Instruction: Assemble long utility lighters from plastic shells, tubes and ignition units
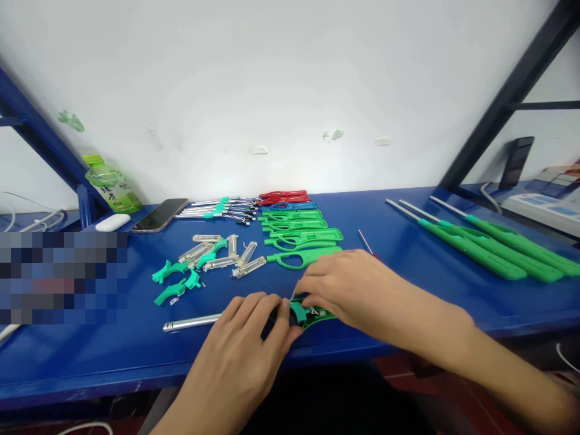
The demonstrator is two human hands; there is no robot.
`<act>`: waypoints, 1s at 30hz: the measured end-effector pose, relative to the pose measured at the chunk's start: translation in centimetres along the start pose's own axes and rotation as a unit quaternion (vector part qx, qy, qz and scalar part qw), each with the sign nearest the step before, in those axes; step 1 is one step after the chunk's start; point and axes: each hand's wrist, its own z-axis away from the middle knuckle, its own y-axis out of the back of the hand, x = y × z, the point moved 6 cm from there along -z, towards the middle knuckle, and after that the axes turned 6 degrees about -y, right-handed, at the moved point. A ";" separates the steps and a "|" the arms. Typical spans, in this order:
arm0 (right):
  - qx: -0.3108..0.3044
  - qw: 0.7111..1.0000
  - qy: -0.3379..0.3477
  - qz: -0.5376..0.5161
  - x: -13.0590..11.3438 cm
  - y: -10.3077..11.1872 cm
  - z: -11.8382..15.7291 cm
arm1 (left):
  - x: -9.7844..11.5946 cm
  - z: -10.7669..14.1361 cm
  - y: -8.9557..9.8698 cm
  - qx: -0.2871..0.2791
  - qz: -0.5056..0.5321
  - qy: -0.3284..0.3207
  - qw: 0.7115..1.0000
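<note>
Currently, left hand [247, 341] firmly around green casing [327, 316], teal trigger [298, 315] inside; right hand [338, 281] alongside, grip unclear

Between the thin metal rod [365, 242] and the green lighters [505, 248], my right hand [338, 283] has free table [396, 251] to pass, but green casings [312, 256] obstruct ahead.

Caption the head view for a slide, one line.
Left hand and right hand on an open green casing, loose teal parts and clear capsules farther back on the blue table.
</note>
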 end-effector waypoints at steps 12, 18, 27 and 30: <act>-0.037 0.998 0.035 0.039 -0.8 -0.7 0.6 | -0.1 0.2 -0.1 0.013 0.017 0.013 1.000; -0.007 1.000 0.021 0.009 -0.2 -0.6 0.7 | -0.6 0.2 0.0 0.014 0.059 0.038 0.997; 0.051 0.996 -0.008 -0.075 0.4 -0.7 1.6 | -0.6 0.0 0.2 0.011 0.089 0.040 0.995; 0.078 0.992 -0.033 -0.098 0.3 -1.1 2.8 | -0.5 0.1 0.3 0.014 0.084 0.035 0.996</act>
